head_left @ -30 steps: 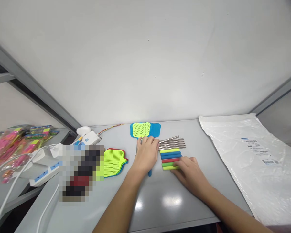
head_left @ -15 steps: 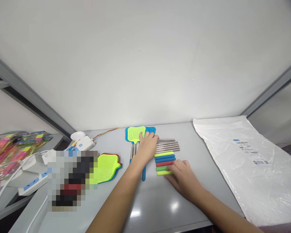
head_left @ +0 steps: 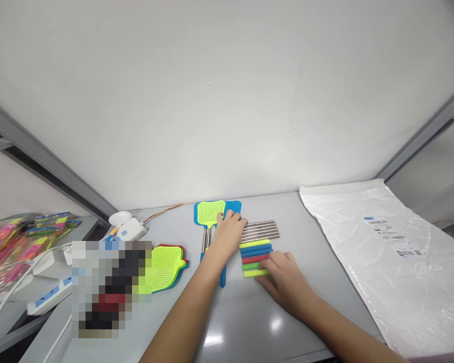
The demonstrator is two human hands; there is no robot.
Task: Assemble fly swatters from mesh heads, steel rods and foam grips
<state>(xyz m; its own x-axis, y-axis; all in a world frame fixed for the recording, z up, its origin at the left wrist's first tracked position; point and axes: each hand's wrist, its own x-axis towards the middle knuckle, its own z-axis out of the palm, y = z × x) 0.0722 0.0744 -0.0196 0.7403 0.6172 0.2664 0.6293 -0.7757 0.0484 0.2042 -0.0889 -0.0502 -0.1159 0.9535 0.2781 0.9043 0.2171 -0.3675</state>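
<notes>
My left hand (head_left: 230,232), fingers curled down, lies over the shaft of a blue fly swatter (head_left: 233,205) and touches the left ends of several metal rods (head_left: 261,231). What its fingers close on is hidden. A second swatter with a yellow-green head (head_left: 211,213) lies beside it, over blue. Below the rods is a row of coloured handle tubes (head_left: 256,250) in yellow-green, blue, red and green. My right hand (head_left: 287,275) is at their right ends, thumb and fingers closed around the nearest yellow-green tube (head_left: 251,274) and touching the green one.
Loose swatter heads (head_left: 167,267) are stacked at left, beside a pixelated patch. Farther left are a white power strip (head_left: 53,295), cables and bagged colourful goods (head_left: 30,242). A large white plastic mailer (head_left: 348,237) covers the table's right side; a wall panel (head_left: 227,101) stands behind.
The metal rods now lie more evenly side by side, their right ends closer to level. Both hands stay nearly in place. The camera view has shifted slightly.
</notes>
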